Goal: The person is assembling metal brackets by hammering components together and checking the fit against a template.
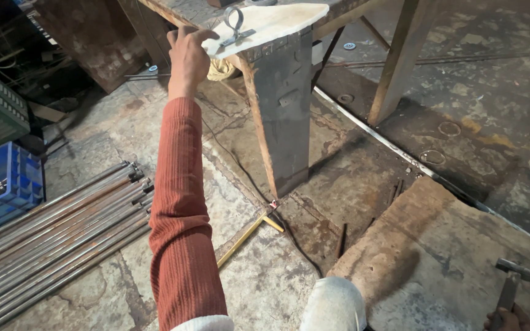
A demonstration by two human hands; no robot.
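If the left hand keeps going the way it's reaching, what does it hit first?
The left hand already reaches the edge of the pale flat board on the metal bench. Straight on, it would likely meet the metal ring clamp on that board; depth is uncertain.

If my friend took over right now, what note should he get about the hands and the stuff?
Left hand: stretched out to the bench, fingers at the edge of the pale board, holding nothing.
Right hand: low at the frame corner, gripping a hammer.
A metal loop clamp lies on the board.
Steel rods lie bundled on the floor to the left.
Clamp not yet picked up; hammer not in use.
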